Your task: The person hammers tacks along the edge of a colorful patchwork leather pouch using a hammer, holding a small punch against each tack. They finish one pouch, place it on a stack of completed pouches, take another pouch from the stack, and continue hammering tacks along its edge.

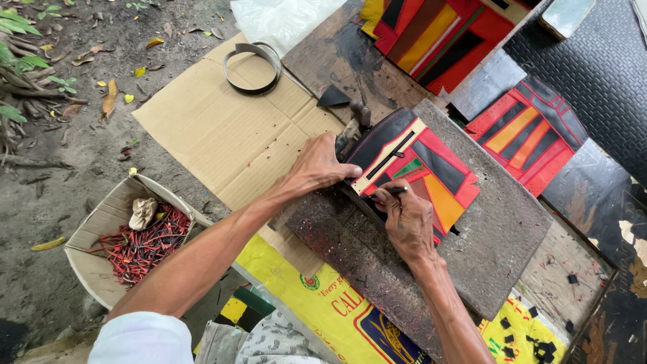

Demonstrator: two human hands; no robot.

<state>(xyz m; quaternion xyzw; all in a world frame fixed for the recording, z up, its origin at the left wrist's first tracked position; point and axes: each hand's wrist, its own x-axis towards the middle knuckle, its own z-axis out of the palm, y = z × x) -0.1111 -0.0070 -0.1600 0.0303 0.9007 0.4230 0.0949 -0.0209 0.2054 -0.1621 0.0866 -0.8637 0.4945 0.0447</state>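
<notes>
My left hand (322,165) fingers are clamped on the left edge of the red, black and orange patchwork leather piece (418,176) on the grey stone counter (499,249); my right hand (406,219) fingers pinch a thin black tool (396,191) against its near side.

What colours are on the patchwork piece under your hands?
The patchwork piece shows red, black, orange, cream and a little green, in angled strips; seen in the head view.

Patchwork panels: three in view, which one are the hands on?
The middle patchwork panel on the grey slab, under both hands; the other two lie untouched toward the upper right.
</notes>
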